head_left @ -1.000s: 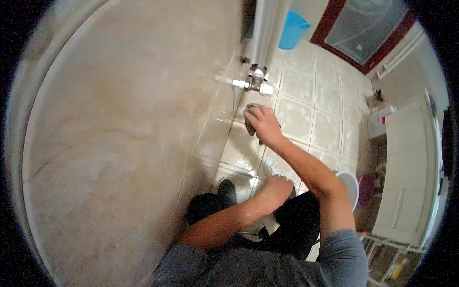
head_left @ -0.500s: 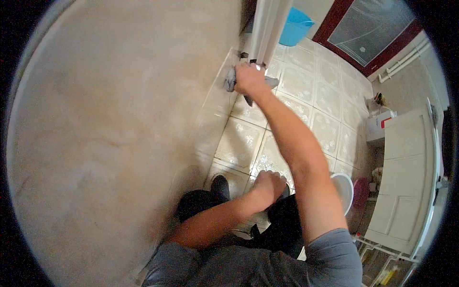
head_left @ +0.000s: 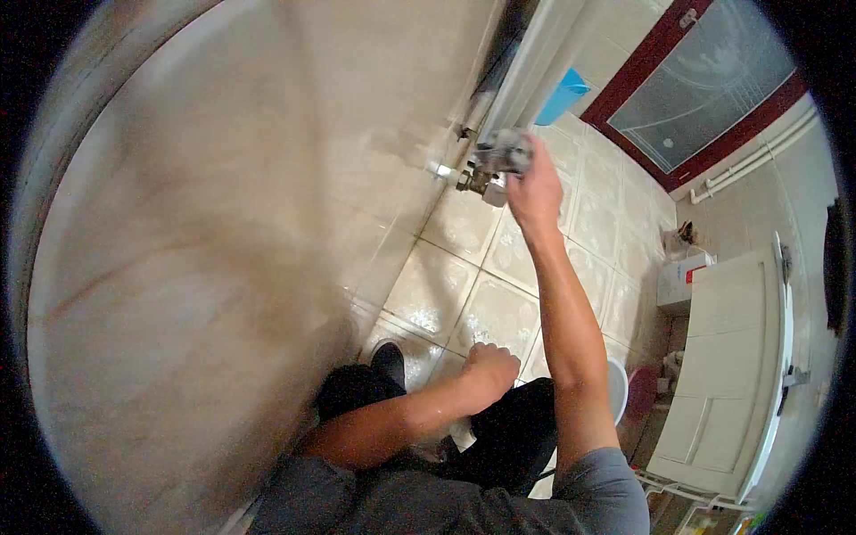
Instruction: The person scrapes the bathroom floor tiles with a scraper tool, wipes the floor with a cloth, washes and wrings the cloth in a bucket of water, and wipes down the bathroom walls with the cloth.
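Note:
My right hand [head_left: 535, 189] reaches forward with its fingers closed on a grey cloth [head_left: 506, 150]. The cloth is bunched and a little blurred, against the lower end of a white radiator [head_left: 539, 67]. Just below the cloth, a metal valve [head_left: 473, 181] joins the radiator to a short white pipe [head_left: 440, 169] coming out of the wall. My left hand [head_left: 492, 370] is curled into a loose fist above my knee, and nothing shows in it.
A tiled wall [head_left: 223, 178] rises close on the left. Pale floor tiles [head_left: 432, 285] look wet. Beyond the radiator are a blue bin [head_left: 562, 96] and a red-framed glass door [head_left: 615, 98]. To the right stand a white bucket [head_left: 617, 390], a pink basin [head_left: 639, 392] and a white cabinet [head_left: 718, 374].
My right hand has moved the cloth from beneath the valve up to the radiator's lower end, uncovering the valve and pipe. My left hand stays closed near my knee. The view has shifted.

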Available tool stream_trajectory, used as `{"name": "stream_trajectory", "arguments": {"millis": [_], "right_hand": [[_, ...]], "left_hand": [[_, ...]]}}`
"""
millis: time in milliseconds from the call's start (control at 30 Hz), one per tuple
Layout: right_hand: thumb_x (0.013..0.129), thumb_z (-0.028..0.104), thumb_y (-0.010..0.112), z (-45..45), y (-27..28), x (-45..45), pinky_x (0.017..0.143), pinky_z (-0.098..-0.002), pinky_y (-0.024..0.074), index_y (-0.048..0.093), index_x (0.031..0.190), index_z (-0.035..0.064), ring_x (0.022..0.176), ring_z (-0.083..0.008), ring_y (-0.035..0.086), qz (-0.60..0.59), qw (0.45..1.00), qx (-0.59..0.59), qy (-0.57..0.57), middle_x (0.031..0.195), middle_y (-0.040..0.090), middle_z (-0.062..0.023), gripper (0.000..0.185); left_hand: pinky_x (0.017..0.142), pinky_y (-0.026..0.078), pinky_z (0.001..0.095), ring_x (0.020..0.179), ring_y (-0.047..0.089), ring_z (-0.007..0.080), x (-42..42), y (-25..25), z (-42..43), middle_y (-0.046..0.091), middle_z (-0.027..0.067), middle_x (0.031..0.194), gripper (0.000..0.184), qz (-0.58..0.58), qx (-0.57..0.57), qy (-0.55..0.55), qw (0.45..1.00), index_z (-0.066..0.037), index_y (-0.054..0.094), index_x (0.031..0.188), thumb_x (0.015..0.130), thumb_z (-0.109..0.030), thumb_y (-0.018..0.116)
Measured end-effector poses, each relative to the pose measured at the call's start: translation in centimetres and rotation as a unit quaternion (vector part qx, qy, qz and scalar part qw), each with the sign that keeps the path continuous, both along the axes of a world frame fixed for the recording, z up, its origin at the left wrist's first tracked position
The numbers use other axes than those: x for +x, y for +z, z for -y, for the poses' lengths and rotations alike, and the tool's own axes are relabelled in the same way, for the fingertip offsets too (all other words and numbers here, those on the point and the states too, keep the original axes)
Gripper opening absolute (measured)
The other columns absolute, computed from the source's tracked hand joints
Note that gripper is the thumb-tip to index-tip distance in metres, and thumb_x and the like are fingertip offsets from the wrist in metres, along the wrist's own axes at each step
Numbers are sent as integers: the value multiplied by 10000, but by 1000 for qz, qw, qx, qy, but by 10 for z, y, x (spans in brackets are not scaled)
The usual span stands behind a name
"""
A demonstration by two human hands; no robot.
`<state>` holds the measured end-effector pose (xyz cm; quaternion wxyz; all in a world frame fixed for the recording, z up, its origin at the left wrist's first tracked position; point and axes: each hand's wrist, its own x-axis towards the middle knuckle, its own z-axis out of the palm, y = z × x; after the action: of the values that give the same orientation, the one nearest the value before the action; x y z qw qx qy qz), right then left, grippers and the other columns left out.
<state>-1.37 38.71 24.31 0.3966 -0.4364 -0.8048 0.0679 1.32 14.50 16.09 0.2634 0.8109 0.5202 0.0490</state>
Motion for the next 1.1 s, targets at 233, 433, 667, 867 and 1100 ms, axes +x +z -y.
{"name": "stream_trajectory", "arguments": {"millis": [233, 433, 667, 867, 1100], "right_hand": [[790, 204, 642, -31, -51, -37, 794, -483, 542, 599, 1084, 29, 946, -379, 656, 242, 964, -106, 27, 982, 667, -189, 345], [765, 231, 649, -57, -28, 7, 808, -442, 535, 636, 1120, 2, 922, -371, 686, 108, 916, -384, 38, 960, 696, -242, 423], [774, 239, 663, -14, 5, 32, 859, -447, 498, 549, 1194, 13, 997, -385, 648, -51, 974, -154, -159, 1051, 664, -238, 491], [694, 194, 721, -5, -54, -37, 846, -429, 500, 556, 1160, 60, 1012, -341, 613, 284, 958, 19, -37, 1147, 615, -142, 513], [735, 149, 675, -23, -14, -2, 811, -494, 512, 495, 1207, 120, 961, -408, 619, 279, 942, -90, 161, 1012, 653, -202, 507]], "left_hand": [[768, 515, 453, 914, 646, 324, 3, -9, 5, 655, 155, 962, 207, 16, -1, 42, 999, -28, 631, 1042, 897, -129, 523], [761, 515, 462, 906, 655, 321, 2, -18, 3, 665, 166, 947, 205, 12, 19, 26, 999, -25, 641, 1016, 896, -122, 506], [765, 517, 462, 887, 660, 324, 6, -15, 4, 676, 166, 916, 175, 22, 19, -4, 1000, -29, 646, 984, 880, -118, 536], [750, 524, 460, 872, 661, 325, -5, 2, 4, 673, 164, 920, 181, 14, 18, 2, 1000, -25, 645, 993, 881, -111, 531], [728, 526, 468, 873, 664, 323, 2, -1, 4, 670, 161, 924, 205, -1, 29, -28, 999, -46, 658, 1025, 892, -139, 533]]}}
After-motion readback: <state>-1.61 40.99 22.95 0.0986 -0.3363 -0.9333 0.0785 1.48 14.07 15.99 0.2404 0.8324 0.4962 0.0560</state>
